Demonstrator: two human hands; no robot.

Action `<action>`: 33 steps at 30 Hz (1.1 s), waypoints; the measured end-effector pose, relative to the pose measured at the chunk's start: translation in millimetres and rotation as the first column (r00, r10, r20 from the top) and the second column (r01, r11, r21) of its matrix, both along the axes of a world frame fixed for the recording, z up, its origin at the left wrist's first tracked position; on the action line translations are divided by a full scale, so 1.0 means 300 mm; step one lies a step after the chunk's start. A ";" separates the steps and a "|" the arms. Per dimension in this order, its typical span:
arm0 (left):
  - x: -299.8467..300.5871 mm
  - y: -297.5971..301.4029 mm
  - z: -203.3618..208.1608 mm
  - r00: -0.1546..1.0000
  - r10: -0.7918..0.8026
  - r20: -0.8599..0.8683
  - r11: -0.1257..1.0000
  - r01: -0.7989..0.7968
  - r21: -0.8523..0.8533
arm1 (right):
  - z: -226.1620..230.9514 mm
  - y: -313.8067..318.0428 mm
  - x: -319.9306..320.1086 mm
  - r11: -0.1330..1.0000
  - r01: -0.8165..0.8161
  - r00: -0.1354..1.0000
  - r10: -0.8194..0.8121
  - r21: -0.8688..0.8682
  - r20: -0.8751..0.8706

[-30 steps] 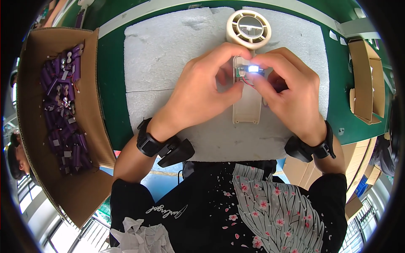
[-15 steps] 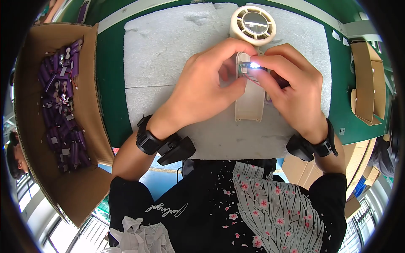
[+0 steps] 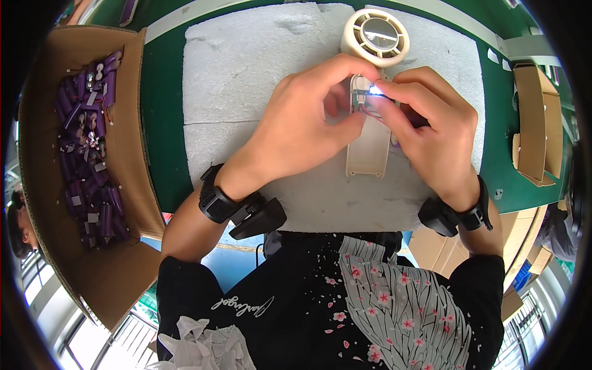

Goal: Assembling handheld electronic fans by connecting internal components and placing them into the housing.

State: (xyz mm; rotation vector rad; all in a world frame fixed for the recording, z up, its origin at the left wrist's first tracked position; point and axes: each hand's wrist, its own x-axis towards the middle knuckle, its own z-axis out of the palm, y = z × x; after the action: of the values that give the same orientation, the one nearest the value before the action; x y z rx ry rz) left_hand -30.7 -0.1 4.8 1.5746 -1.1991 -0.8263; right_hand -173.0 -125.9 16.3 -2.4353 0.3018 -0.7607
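Observation:
A cream handheld fan lies face up, with its round head (image 3: 377, 37) at the far end and its open handle shell (image 3: 368, 154) pointing toward me. My left hand (image 3: 296, 117) is closed around the handle's upper part, thumb and forefinger at its left side. Inside the shell sits a small green circuit board (image 3: 360, 97), with a bright white light (image 3: 375, 90) glowing beside it. My right hand (image 3: 431, 117) pinches at the board's right edge by this light; thin wires run below. What exactly lies between its fingertips is hidden by glare. A purple part shows partly behind the right hand.
White foam sheets (image 3: 246, 92) cover the green table (image 3: 163, 123) under the fan. At the left stands a cardboard box (image 3: 132, 203) with many purple wired battery cells (image 3: 92, 154). A smaller open carton (image 3: 538, 123) sits at the right edge. Black devices (image 3: 243, 213) are strapped to both wrists.
The fan and both hands have shifted very slightly to the right. The right fingertips have moved a little, and the light's glare looks smaller. Both grips stay much the same.

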 end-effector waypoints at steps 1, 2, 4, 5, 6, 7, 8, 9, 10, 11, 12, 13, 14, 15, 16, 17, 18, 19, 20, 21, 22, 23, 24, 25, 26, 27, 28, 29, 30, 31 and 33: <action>0.007 0.001 0.000 1.000 0.002 0.001 1.000 -0.002 -0.001 | 0.000 -0.002 0.003 1.000 -0.002 1.000 0.002 -0.001 0.001; 0.015 0.003 -0.001 1.000 -0.018 -0.016 1.000 0.018 -0.005 | -0.002 -0.003 0.002 1.000 -0.005 1.000 0.005 -0.024 0.001; 0.028 0.007 -0.001 0.997 -0.059 -0.045 0.998 0.059 -0.014 | -0.005 -0.007 0.001 0.997 -0.009 1.000 0.009 -0.072 0.005; 0.026 0.006 -0.001 0.998 -0.058 -0.039 0.998 0.058 -0.016 | -0.006 -0.007 0.000 0.997 -0.010 1.000 0.010 -0.074 0.011; 0.016 0.004 -0.005 0.994 -0.031 -0.106 0.999 0.027 -0.038 | -0.005 -0.005 -0.004 0.999 0.003 1.000 -0.003 -0.048 0.010; 0.010 0.000 -0.012 0.986 -0.005 -0.165 0.998 -0.005 -0.060 | -0.006 -0.003 -0.002 1.000 0.014 1.000 -0.014 -0.024 0.018; 0.006 -0.005 -0.018 0.975 0.019 -0.222 0.996 -0.037 -0.081 | -0.003 -0.003 -0.001 1.000 0.025 0.999 -0.025 0.001 0.028; 0.007 -0.009 -0.029 0.980 0.024 -0.199 0.995 -0.042 -0.086 | 0.006 -0.001 0.004 1.000 0.019 0.998 -0.019 -0.002 0.052; 0.007 -0.014 -0.047 0.993 0.019 -0.119 0.985 -0.039 -0.169 | 0.020 0.004 0.003 0.996 0.057 0.998 -0.057 0.063 -0.001; 0.011 -0.018 -0.059 0.999 0.019 -0.036 0.968 -0.028 -0.250 | 0.034 0.006 0.003 0.987 0.096 0.994 -0.090 0.127 -0.055; 0.013 -0.024 -0.054 0.999 0.018 0.039 0.945 -0.004 -0.326 | 0.040 0.003 -0.004 0.971 0.145 0.985 -0.124 0.189 -0.120; 0.019 -0.023 -0.045 0.998 0.017 0.055 0.945 0.002 -0.328 | 0.037 -0.005 -0.007 0.971 0.143 0.987 -0.125 0.190 -0.103; 0.021 -0.021 -0.036 0.996 0.006 0.091 0.962 0.020 -0.273 | 0.027 -0.015 -0.012 0.971 0.113 0.989 -0.088 0.209 -0.121; 0.023 -0.018 -0.025 0.992 -0.006 0.126 0.976 0.034 -0.217 | 0.015 -0.024 -0.015 0.970 0.082 0.989 -0.051 0.229 -0.139; 0.026 -0.017 -0.014 0.987 -0.019 0.159 0.986 0.045 -0.161 | 0.009 -0.032 -0.015 0.968 0.052 0.988 -0.014 0.247 -0.156; 0.026 -0.017 -0.005 0.986 -0.022 0.168 0.985 0.050 -0.165 | 0.009 -0.038 -0.017 0.969 0.053 0.989 -0.018 0.243 -0.147; 0.028 -0.016 0.005 0.986 -0.051 0.157 0.992 0.068 -0.111 | 0.011 -0.044 -0.018 0.966 0.031 0.986 0.013 0.258 -0.168; 0.030 -0.016 0.014 0.987 -0.078 0.143 0.995 0.087 -0.058 | 0.015 -0.049 -0.018 0.963 0.009 0.981 0.044 0.271 -0.190; 0.031 -0.016 0.023 0.987 -0.103 0.127 0.994 0.105 -0.006 | 0.021 -0.055 -0.016 0.959 -0.013 0.974 0.076 0.283 -0.213; 0.031 -0.016 0.026 0.986 -0.102 0.133 0.994 0.105 -0.017 | 0.030 -0.058 -0.016 0.962 -0.014 0.975 0.073 0.272 -0.209; 0.029 -0.015 0.022 0.989 -0.095 0.114 0.994 0.100 -0.037 | 0.041 -0.061 -0.016 0.954 -0.046 0.967 0.117 0.297 -0.225; 0.027 -0.013 0.017 0.992 -0.087 0.094 0.994 0.093 -0.059 | 0.054 -0.063 -0.017 0.944 -0.078 0.957 0.162 0.321 -0.242; 0.027 -0.012 0.013 0.994 -0.078 0.074 0.993 0.084 -0.080 | 0.066 -0.066 -0.017 0.932 -0.111 0.943 0.208 0.346 -0.258; 0.027 -0.009 0.011 0.995 -0.068 0.079 0.993 0.075 -0.096 | 0.080 -0.067 -0.018 0.936 -0.121 0.943 0.212 0.330 -0.258; 0.028 -0.003 0.009 0.996 -0.054 0.077 0.993 0.062 -0.100 | 0.096 -0.066 -0.022 0.912 -0.125 0.924 0.251 0.390 -0.290; 0.027 0.003 0.008 0.997 -0.047 0.067 0.993 0.054 -0.101 | 0.109 -0.062 -0.031 0.884 -0.116 0.902 0.285 0.453 -0.325; 0.029 0.007 0.008 0.998 -0.040 0.057 0.994 0.046 -0.101 | 0.120 -0.061 -0.034 0.852 -0.102 0.878 0.320 0.514 -0.357; 0.036 0.008 0.007 0.998 -0.038 0.054 0.993 0.044 -0.112 | 0.121 -0.062 -0.032 0.857 -0.102 0.876 0.318 0.506 -0.363; 0.049 0.006 0.005 0.998 -0.011 0.067 0.992 0.020 -0.128 | 0.113 -0.062 -0.027 0.894 -0.121 0.903 0.280 0.431 -0.326; 0.063 0.004 0.002 0.997 0.015 0.078 0.990 -0.004 -0.144 | 0.102 -0.062 -0.024 0.925 -0.135 0.927 0.245 0.355 -0.284; 0.076 0.007 0.002 0.996 0.041 0.082 0.987 -0.027 -0.157 | 0.096 -0.068 -0.026 0.950 -0.142 0.946 0.213 0.278 -0.245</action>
State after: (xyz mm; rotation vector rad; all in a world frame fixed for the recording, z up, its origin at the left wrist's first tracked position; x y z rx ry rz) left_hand -7.9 2.0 5.3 1.5102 -1.2627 -0.6333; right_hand -180.8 -146.4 45.1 -2.2772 0.2606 -0.2844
